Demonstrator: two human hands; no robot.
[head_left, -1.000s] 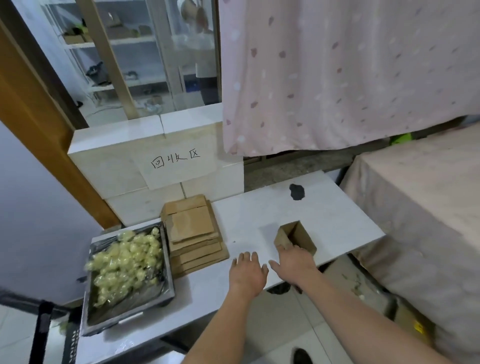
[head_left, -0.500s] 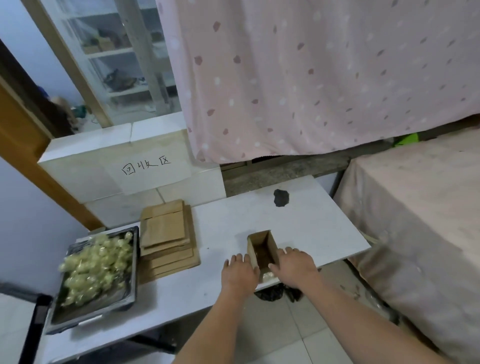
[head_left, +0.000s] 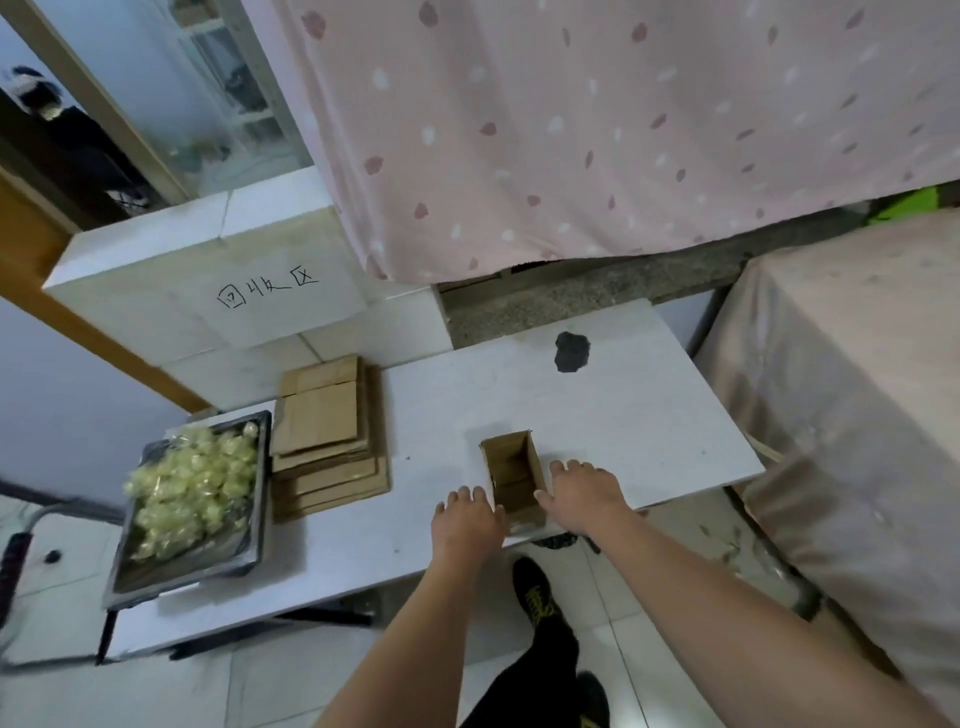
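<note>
A small open cardboard box (head_left: 511, 475) stands on the white table (head_left: 623, 415) near its front edge, its open top facing up. My left hand (head_left: 470, 519) lies flat on the table just left of the box, fingers straight. On the box's right side rests my right hand (head_left: 584, 493), its fingers stretched forward and its thumb against the box's near corner. Neither hand grips anything.
A stack of flattened cardboard boxes (head_left: 327, 431) lies to the left, beside a metal tray (head_left: 249, 551) heaped with pale wrapped pieces (head_left: 192, 483). A black blotch (head_left: 570, 351) marks the far table. A labelled white block (head_left: 208, 291) stands behind; a cloth-covered surface (head_left: 857, 374) is at right.
The box went from leaning under my right hand to standing straight between both hands. My view shifted downward, showing my legs and the floor.
</note>
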